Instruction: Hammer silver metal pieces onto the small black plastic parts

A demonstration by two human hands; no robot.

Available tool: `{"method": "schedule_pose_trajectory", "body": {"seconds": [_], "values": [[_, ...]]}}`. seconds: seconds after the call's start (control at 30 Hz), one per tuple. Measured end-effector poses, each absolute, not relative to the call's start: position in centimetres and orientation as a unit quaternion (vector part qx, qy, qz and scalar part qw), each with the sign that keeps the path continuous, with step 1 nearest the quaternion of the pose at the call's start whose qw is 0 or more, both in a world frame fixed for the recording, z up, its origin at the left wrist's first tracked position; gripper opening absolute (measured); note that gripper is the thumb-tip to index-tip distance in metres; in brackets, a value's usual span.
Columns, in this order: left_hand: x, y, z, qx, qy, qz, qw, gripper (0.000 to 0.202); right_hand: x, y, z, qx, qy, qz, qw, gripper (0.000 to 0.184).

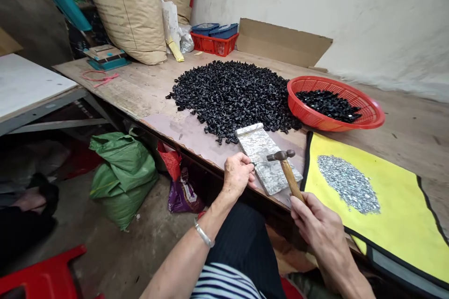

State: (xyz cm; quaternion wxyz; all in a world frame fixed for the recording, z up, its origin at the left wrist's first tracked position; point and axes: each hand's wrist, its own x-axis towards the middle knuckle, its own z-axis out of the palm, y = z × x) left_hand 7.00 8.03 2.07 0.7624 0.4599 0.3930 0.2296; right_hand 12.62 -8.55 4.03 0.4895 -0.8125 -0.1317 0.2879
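Black part [253,164] sits pinched by left hand [237,174] on slab [257,147], right hand [315,226] clenching hammer [288,173]; striking step, apparently, needing square aim

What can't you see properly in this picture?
All in the head view:
The tiny black piece in the left hand: too small, and the fingers cover most of it.
The hammer handle's end: hidden inside the right hand.
The silver bits on the yellow mat: too small to tell their shape.
The yellow mat's near corner: cut off by the picture's right edge.
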Motion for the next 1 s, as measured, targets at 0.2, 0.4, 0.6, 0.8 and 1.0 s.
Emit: {"method": "schedule_pose_trajectory", "body": {"seconds": [0.2, 0.4, 0.6, 0.8, 1.0], "values": [[7.0, 8.0, 2.2, 0.454, 0.392, 0.233, 0.765, 0.012, 11.7, -8.3, 4.3, -0.901, -0.346, 0.013, 0.260, 0.037], [6.9, 7.9, 2.1, 0.455, 0.390, 0.232, 0.766, 0.013, 10.2, -7.6, 5.2, -0.886, -0.403, -0.163, 0.161, 0.035], [6.8, 8.0, 2.2, 0.458, 0.397, 0.230, 0.761, 0.014, 10.2, -7.3, 5.2, -0.883, -0.425, -0.188, 0.070, 0.030], [7.2, 7.9, 2.4, 0.466, 0.404, 0.220, 0.755, 0.014, 10.4, -7.5, 4.9, -0.865, -0.430, -0.230, 0.120, 0.034], [7.4, 8.1, 2.0, 0.466, 0.409, 0.213, 0.755, 0.015, 10.6, -7.4, 5.2, -0.842, -0.454, -0.258, 0.134, 0.030]]}}
